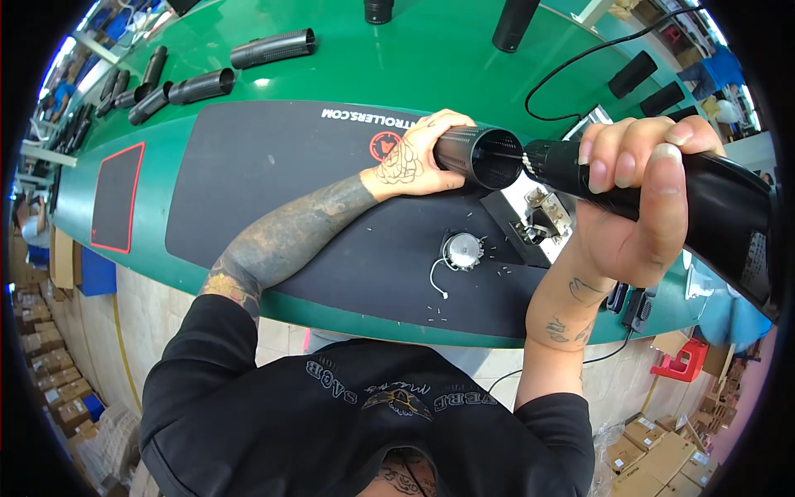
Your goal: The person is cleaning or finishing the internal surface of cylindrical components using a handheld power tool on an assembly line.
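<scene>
My left hand (418,161) is wrapped round a black perforated metal tube (460,151), holding it on its side above the dark mat (273,182). The tube's open end faces right. In my right hand (642,186) is a black power screwdriver (722,224), its thin bit pointing into that open end; where the tip rests inside is hidden. Below the tube on the mat lies a round silver motor-like part (463,250) with a white lead, and several tiny screws (507,270) are scattered round it. A silver metal fixture (542,219) stands under the screwdriver's nose.
More black tubes lie on the green table at far left, one being a perforated tube (273,48); others stand at the back. A black cable (538,83) curves across the far right. Beyond the table are a red stool (681,361) and cardboard boxes (654,451).
</scene>
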The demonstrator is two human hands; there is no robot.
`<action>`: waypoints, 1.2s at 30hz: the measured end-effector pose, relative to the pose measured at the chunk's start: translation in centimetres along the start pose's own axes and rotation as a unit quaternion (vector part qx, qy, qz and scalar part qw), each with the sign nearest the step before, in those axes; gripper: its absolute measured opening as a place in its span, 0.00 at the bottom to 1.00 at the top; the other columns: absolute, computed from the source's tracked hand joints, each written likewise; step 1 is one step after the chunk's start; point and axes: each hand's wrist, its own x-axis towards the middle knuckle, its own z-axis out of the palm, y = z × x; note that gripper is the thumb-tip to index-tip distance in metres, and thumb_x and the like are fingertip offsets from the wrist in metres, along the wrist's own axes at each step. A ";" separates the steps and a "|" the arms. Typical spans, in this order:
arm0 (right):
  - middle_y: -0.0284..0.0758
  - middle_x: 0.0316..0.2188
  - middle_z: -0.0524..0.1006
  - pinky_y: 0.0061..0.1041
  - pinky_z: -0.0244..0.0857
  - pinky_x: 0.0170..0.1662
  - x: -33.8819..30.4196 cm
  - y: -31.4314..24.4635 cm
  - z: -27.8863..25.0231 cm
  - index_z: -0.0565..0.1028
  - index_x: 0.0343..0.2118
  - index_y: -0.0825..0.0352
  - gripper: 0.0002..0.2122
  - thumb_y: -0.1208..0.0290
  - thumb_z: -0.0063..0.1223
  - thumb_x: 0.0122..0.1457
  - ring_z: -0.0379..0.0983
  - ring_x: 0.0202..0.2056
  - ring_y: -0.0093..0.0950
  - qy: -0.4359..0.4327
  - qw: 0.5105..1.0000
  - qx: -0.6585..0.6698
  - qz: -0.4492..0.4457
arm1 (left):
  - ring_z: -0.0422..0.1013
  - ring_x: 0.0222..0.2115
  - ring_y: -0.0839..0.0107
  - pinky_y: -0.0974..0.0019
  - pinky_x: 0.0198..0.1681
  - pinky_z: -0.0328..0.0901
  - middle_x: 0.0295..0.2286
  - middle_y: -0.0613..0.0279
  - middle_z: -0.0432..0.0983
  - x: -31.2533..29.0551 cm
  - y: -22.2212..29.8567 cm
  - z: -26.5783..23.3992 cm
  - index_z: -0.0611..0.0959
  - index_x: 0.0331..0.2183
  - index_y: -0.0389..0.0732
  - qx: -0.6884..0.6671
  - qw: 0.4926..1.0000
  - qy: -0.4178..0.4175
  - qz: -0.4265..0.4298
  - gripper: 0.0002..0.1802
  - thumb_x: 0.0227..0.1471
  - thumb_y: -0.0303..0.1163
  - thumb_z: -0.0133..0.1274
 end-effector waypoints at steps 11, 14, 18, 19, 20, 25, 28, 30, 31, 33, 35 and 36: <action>0.21 0.20 0.71 0.18 0.57 0.28 -1.0 -9.4 -5.9 0.70 0.29 0.61 0.12 0.61 0.54 0.45 0.65 0.17 0.14 0.015 0.990 0.105 -0.093 | 0.65 0.45 0.61 0.62 0.50 0.60 0.46 0.53 0.64 -0.4 -1.6 -0.2 0.67 0.50 0.40 0.011 0.994 0.091 -0.059 0.37 0.32 0.22 0.60; 0.22 0.19 0.69 0.19 0.57 0.27 -0.3 -8.1 -3.1 0.68 0.35 0.64 0.14 0.63 0.52 0.46 0.64 0.17 0.15 0.025 0.998 0.049 -0.007 | 0.65 0.45 0.60 0.62 0.49 0.61 0.44 0.54 0.64 -0.1 -1.6 -0.3 0.68 0.48 0.39 0.022 0.996 0.086 -0.018 0.36 0.31 0.23 0.60; 0.25 0.20 0.67 0.20 0.56 0.27 0.0 -6.1 -2.5 0.64 0.38 0.66 0.15 0.68 0.49 0.49 0.62 0.17 0.15 0.008 0.998 -0.035 0.044 | 0.65 0.43 0.60 0.62 0.48 0.62 0.43 0.56 0.65 0.1 -1.6 -0.2 0.70 0.46 0.39 0.039 0.996 0.072 0.028 0.35 0.30 0.24 0.61; 0.25 0.20 0.67 0.20 0.56 0.27 -0.1 -5.9 -2.5 0.64 0.38 0.66 0.14 0.68 0.48 0.49 0.62 0.17 0.15 0.009 0.997 -0.039 0.064 | 0.66 0.43 0.60 0.62 0.48 0.63 0.43 0.56 0.65 0.0 -1.6 -0.3 0.70 0.46 0.39 0.045 0.996 0.066 0.032 0.35 0.30 0.24 0.61; 0.25 0.20 0.67 0.20 0.55 0.27 -0.1 -5.8 -2.5 0.64 0.38 0.66 0.13 0.69 0.47 0.50 0.62 0.17 0.15 0.009 0.995 -0.044 0.084 | 0.66 0.43 0.61 0.63 0.47 0.63 0.43 0.56 0.66 0.0 -1.6 -0.4 0.71 0.45 0.39 0.053 0.996 0.060 0.037 0.34 0.29 0.25 0.62; 0.24 0.21 0.69 0.17 0.58 0.28 0.7 -6.7 -4.4 0.66 0.34 0.66 0.11 0.72 0.51 0.47 0.64 0.18 0.14 -0.010 0.978 0.162 0.132 | 0.68 0.43 0.63 0.63 0.49 0.64 0.43 0.57 0.69 0.0 -2.0 -0.5 0.70 0.44 0.40 0.018 0.996 0.061 0.055 0.33 0.32 0.24 0.65; 0.21 0.19 0.72 0.13 0.62 0.29 0.3 -7.6 -4.5 0.69 0.30 0.64 0.13 0.70 0.58 0.41 0.66 0.16 0.12 0.001 0.947 0.318 0.050 | 0.70 0.43 0.65 0.64 0.49 0.65 0.43 0.58 0.70 -0.1 -1.9 -0.7 0.70 0.43 0.41 0.009 0.997 0.058 0.051 0.32 0.33 0.23 0.65; 0.21 0.19 0.72 0.14 0.61 0.29 0.2 -7.1 -4.5 0.69 0.31 0.64 0.13 0.70 0.57 0.41 0.66 0.17 0.12 -0.005 0.954 0.298 0.034 | 0.70 0.42 0.65 0.64 0.48 0.66 0.42 0.59 0.71 -0.2 -1.8 -0.7 0.70 0.43 0.41 0.010 0.998 0.046 0.035 0.31 0.34 0.22 0.65; 0.21 0.19 0.72 0.14 0.61 0.29 0.0 -6.9 -4.5 0.69 0.32 0.64 0.13 0.69 0.57 0.42 0.66 0.17 0.12 -0.010 0.962 0.273 0.020 | 0.71 0.42 0.66 0.65 0.48 0.66 0.42 0.59 0.72 -0.2 -1.8 -0.8 0.70 0.42 0.41 0.009 0.999 0.039 0.027 0.30 0.34 0.22 0.65; 0.20 0.19 0.72 0.15 0.60 0.29 -0.4 -6.3 -3.6 0.69 0.33 0.64 0.14 0.68 0.56 0.43 0.66 0.17 0.12 -0.014 0.975 0.220 -0.009 | 0.71 0.41 0.66 0.65 0.47 0.66 0.41 0.61 0.72 -0.5 -1.9 -0.5 0.71 0.42 0.42 0.009 0.999 0.047 0.026 0.31 0.32 0.23 0.65; 0.20 0.19 0.71 0.15 0.59 0.29 -0.5 -5.7 -2.5 0.69 0.34 0.64 0.14 0.67 0.55 0.43 0.66 0.17 0.12 -0.021 0.986 0.163 -0.040 | 0.71 0.39 0.67 0.66 0.45 0.65 0.39 0.63 0.73 -0.3 -2.1 -0.3 0.72 0.41 0.43 0.001 0.997 0.067 0.029 0.32 0.29 0.25 0.66; 0.19 0.19 0.71 0.16 0.59 0.29 -0.5 -5.3 -1.9 0.69 0.35 0.64 0.14 0.66 0.54 0.44 0.66 0.17 0.13 -0.024 0.989 0.134 -0.055 | 0.70 0.38 0.67 0.67 0.44 0.65 0.38 0.64 0.73 -0.2 -2.2 -0.3 0.73 0.41 0.43 -0.004 0.997 0.076 0.031 0.33 0.27 0.26 0.67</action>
